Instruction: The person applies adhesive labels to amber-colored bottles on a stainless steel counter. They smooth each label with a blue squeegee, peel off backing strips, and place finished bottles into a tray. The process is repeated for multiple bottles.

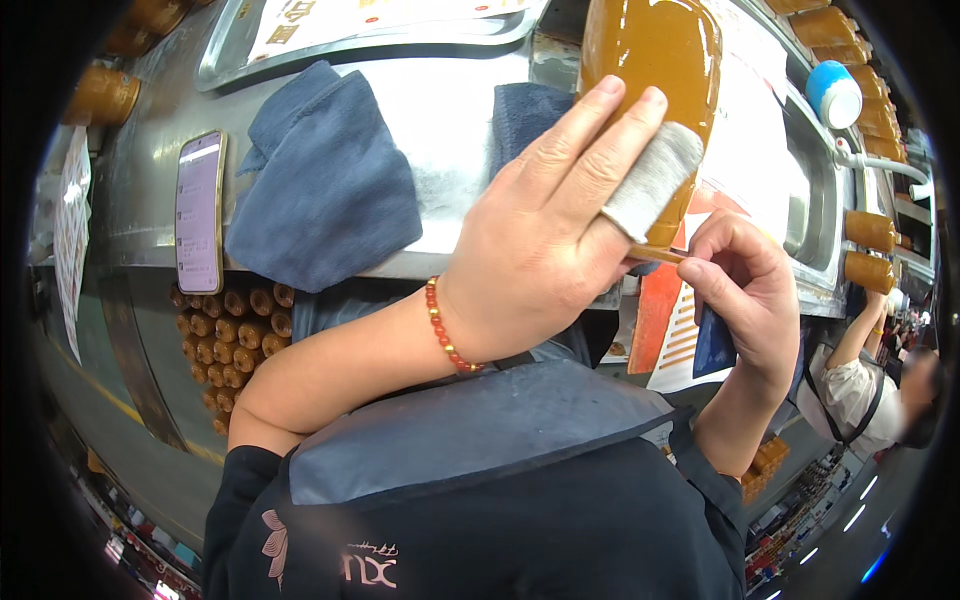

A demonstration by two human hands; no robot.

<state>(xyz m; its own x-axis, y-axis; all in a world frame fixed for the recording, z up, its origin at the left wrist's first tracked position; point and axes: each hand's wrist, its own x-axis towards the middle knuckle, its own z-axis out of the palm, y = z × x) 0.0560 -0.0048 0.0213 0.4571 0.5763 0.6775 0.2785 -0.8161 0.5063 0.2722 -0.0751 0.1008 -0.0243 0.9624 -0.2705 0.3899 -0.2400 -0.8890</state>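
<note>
A large glossy amber-brown jar (650,45) lies near the far edge of the view, in front of me. My left hand (560,205) rests on it with fingers stretched out; a grey cloth sleeve (655,180) covers one finger, and the thumb is hidden. My right hand (745,285) is at the jar's near end, thumb and forefinger pinching a thin tan strip (660,255) along its edge. What the strip is made of I cannot make out. A folded blue cloth (530,120) lies beside the left fingers.
A larger blue cloth (325,190) and a phone (200,215) lie on the metal worktop at left. Beyond is a metal tray (500,38) with printed sheets. Several brown jars (870,230), a blue-and-white container (834,95) and another person (865,390) are at right. Rows of brown jars (230,330) stand below.
</note>
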